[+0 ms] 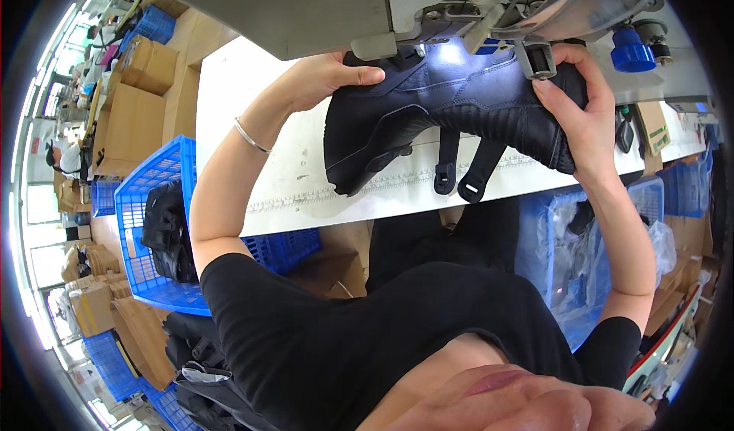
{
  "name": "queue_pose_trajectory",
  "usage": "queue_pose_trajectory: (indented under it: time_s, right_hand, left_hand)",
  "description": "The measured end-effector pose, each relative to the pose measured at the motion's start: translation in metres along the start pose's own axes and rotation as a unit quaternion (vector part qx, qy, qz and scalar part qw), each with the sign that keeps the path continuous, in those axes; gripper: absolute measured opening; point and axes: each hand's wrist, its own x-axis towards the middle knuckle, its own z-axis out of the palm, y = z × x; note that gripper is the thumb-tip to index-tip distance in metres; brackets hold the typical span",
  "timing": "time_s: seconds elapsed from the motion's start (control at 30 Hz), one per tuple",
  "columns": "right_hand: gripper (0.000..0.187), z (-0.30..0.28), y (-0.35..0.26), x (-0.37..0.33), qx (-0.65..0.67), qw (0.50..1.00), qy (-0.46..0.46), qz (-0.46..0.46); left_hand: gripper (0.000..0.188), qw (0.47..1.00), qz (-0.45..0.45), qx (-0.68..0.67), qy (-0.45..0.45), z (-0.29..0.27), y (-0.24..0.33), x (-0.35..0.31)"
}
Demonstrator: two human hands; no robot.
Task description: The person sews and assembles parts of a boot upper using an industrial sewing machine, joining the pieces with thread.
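A black boot upper (pixel 451 98) with stitched panels and a ribbed section lies sideways under the head of a sewing machine (pixel 306 11). A lamp throws a bright patch on its upper side. My left hand (pixel 325 81) grips its left end, thumb on top and fingers hidden behind. At the other end, my right hand (pixel 585 114) is closed round the boot upper, its thumb close to a metal roller foot (pixel 539 58). Two black straps (pixel 478 175) with slotted ends hang from the boot upper over the table. The needle area cannot be made out.
The white worktable (pixel 229 148) has a ruler strip (pixel 306 196) along its near edge. A blue crate (pixel 130 236) with black pieces stands at left, a plastic-lined blue crate (pixel 547 240) at right. Cardboard boxes (pixel 134 125) stand farther left. A blue knob (pixel 633 51) hangs off the machine.
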Motion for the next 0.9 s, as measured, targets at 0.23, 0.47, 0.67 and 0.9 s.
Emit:
queue_pose_trajectory:
  time_s: [0.23,0.47,0.67,0.9]
  right_hand:
    - [0.019,-0.002,-0.001,0.004,-0.011,1.0,0.011,0.009]
    - [0.02,-0.009,0.007,0.017,0.022,1.0,0.006,0.018]
    - [0.021,-0.012,0.01,0.019,0.028,0.999,-0.006,0.033]
    - [0.022,-0.01,0.004,0.025,0.063,0.996,-0.001,0.055]
  left_hand:
    - [0.059,1.0,0.014,-0.023,0.002,0.006,0.0,-0.002]
    - [0.052,0.997,-0.036,-0.073,0.011,0.01,0.006,-0.005]
    - [0.045,0.997,-0.01,-0.061,0.04,0.016,0.004,-0.008]
    - [0.041,0.99,0.008,-0.137,0.031,0.017,-0.001,-0.008]
